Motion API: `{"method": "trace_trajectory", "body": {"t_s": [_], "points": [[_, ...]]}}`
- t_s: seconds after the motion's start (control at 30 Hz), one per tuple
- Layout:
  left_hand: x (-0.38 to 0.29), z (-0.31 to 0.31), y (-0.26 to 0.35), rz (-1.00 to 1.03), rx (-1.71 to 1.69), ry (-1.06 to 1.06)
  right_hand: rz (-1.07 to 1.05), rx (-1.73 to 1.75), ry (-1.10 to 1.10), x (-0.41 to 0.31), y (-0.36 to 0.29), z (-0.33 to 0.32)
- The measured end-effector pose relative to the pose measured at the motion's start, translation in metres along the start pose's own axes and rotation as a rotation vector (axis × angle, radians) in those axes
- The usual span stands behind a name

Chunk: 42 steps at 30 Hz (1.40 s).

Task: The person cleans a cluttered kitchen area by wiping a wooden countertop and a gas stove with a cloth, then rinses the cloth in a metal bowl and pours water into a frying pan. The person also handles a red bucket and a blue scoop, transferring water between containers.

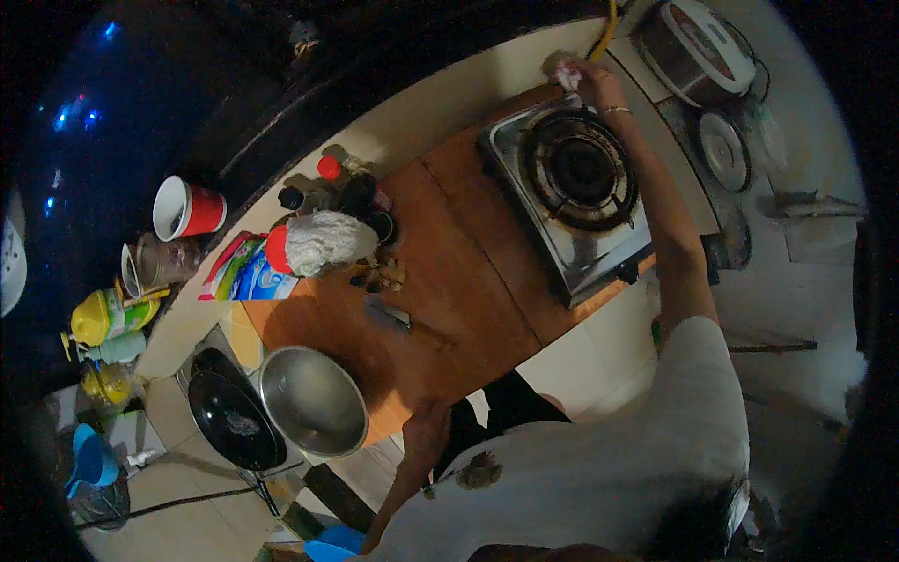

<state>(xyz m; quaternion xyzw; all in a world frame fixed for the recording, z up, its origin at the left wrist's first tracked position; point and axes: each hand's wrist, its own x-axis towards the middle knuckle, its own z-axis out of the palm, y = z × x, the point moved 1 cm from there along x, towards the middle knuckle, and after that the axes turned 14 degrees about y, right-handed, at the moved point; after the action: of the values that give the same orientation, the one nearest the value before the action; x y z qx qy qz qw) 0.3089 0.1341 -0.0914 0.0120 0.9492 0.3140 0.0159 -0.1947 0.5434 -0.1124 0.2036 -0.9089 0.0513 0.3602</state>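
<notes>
My right hand (602, 83) reaches past the far side of a single-burner gas stove (593, 246). Its fingers are closed around a crumpled whitish-pink cloth (567, 76), close to the wall ledge and below a yellow hose (604, 38). The stove has a steel top and a dark round burner (581, 165), and it stands on a brown wooden table (463, 295). At the table's near edge is my left hand (427, 420), in shadow, so its fingers are hard to make out. Left of that hand, a steel bowl (312, 400) sits beside a black frying pan (235, 421).
Small bottles, a white mesh bundle (330, 242) and a colourful plastic packet (256, 270) crowd the table's back left. A knife-like tool (388, 311) lies mid-table. Cups, including a red one (204, 211), line the ledge. A cooker (695, 53) stands at the far right.
</notes>
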Motion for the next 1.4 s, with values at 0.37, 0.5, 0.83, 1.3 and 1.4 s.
{"method": "trace_trajectory", "body": {"t_s": [0.37, 0.5, 0.83, 1.3, 1.4], "points": [[0.009, 0.001, 0.011, 0.049, -0.112, 0.024, -0.249, -0.184, 0.089, -0.073, -0.207, 0.0], [0.001, 0.001, 0.009, 0.042, -0.134, 0.057, -0.242, -0.182, -0.024, -0.113, -0.229, -0.066], [-0.006, 0.005, 0.011, -0.007, -0.004, -0.066, -0.27, -0.255, -0.303, -0.032, -0.21, 0.018], [-0.047, 0.007, 0.001, 0.201, -0.091, 0.054, -0.135, -0.316, -0.387, -0.186, -0.25, -0.176], [-0.059, 0.008, -0.013, 0.116, -0.067, -0.016, -0.118, -0.323, -0.444, -0.216, -0.241, -0.207]]}}
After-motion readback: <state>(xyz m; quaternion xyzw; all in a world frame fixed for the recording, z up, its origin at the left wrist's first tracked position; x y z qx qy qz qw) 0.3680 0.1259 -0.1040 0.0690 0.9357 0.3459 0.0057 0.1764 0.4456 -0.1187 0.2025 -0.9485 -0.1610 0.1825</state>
